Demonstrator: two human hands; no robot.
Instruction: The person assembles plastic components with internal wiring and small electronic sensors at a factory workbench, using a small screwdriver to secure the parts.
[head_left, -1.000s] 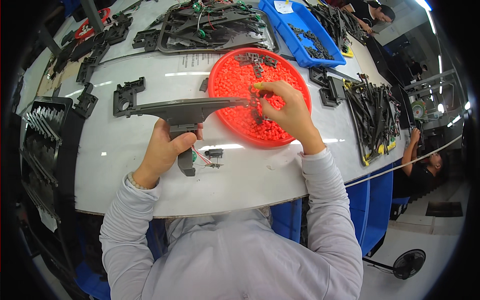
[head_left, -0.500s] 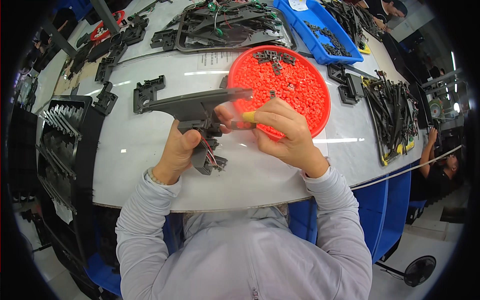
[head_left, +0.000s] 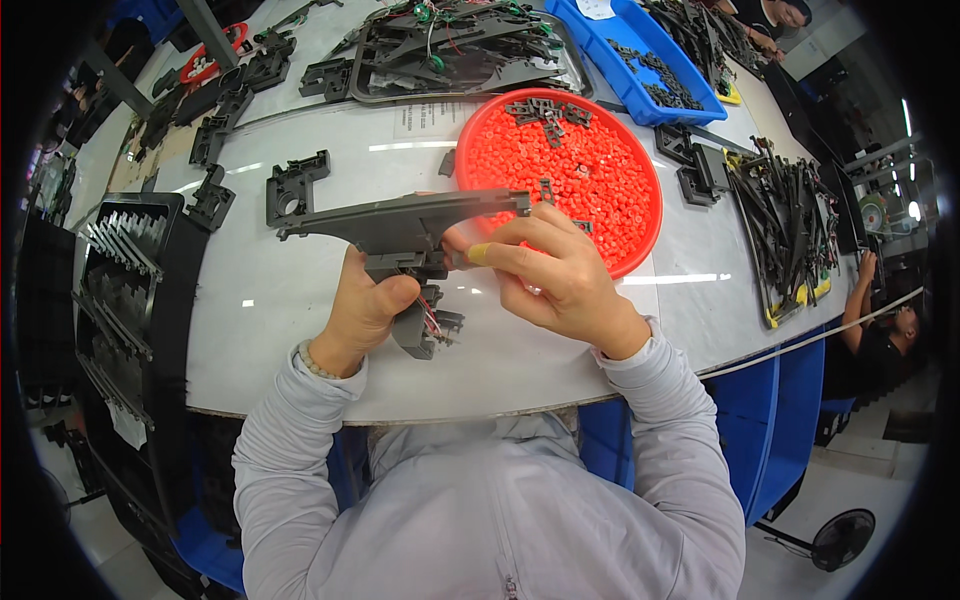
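My left hand (head_left: 362, 305) is closed around a dark grey plastic assembly (head_left: 400, 222), holding it above the table. A long curved arm runs across its top, and thin red and white wires (head_left: 431, 318) hang at its lower block. My right hand (head_left: 560, 275), with yellow tape on a finger, pinches a small grey plastic part (head_left: 458, 259) against the assembly's right side. Fingertips partly hide that part. Just beyond the right hand stands a round red tray (head_left: 655, 215) of small red pieces, with several dark grey clips (head_left: 548, 115) lying on them.
On the white table (head_left: 270, 340) lies a grey bracket (head_left: 297, 187) to the left. A black bin (head_left: 120, 300) holds stacked parts at far left. Behind are a metal tray (head_left: 365, 85) of wired parts and a blue tray (head_left: 690, 118). Long dark parts (head_left: 785, 225) fill a tray at right.
My right hand has moved left, bringing the small grey part from beside the assembly up against it. The assembly has shifted slightly right and its long arm sits a little lower.
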